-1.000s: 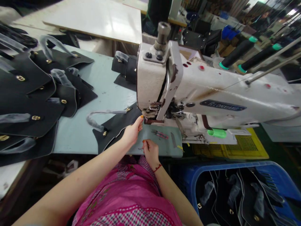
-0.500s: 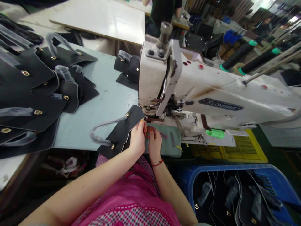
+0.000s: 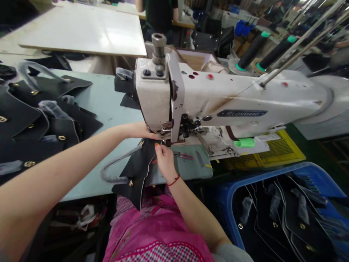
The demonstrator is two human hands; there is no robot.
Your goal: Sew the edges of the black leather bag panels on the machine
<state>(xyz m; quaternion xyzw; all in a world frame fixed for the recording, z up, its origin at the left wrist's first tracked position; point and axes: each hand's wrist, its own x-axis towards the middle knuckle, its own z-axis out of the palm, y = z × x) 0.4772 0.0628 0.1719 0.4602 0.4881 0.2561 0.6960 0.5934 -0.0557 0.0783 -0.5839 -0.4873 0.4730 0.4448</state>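
A black leather bag panel (image 3: pixel 137 169) with gold fittings and a wrapped grey handle (image 3: pixel 114 165) lies on the pale blue table (image 3: pixel 109 105) and hangs over its front edge. Its far corner sits under the head of the white sewing machine (image 3: pixel 207 96). My right hand (image 3: pixel 165 160) pinches the panel's edge just in front of the needle area. My left hand (image 3: pixel 137 130) reaches across the panel to the left side of the machine head, and its fingertips are hidden there. Pink-handled snips (image 3: pixel 185 156) lie just right of my right hand.
A pile of black panels (image 3: pixel 38 123) covers the table's left side. A blue crate (image 3: pixel 275 214) of more panels stands low on the right, with a yellow tray (image 3: pixel 275 156) behind it. Thread cones (image 3: pixel 252 51) stand behind the machine. Another person (image 3: pixel 158 14) stands at the back.
My left hand has moved from the panel's near edge forward to the left of the machine head. My right hand stays pinched at the panel near the needle. The view has swung left.
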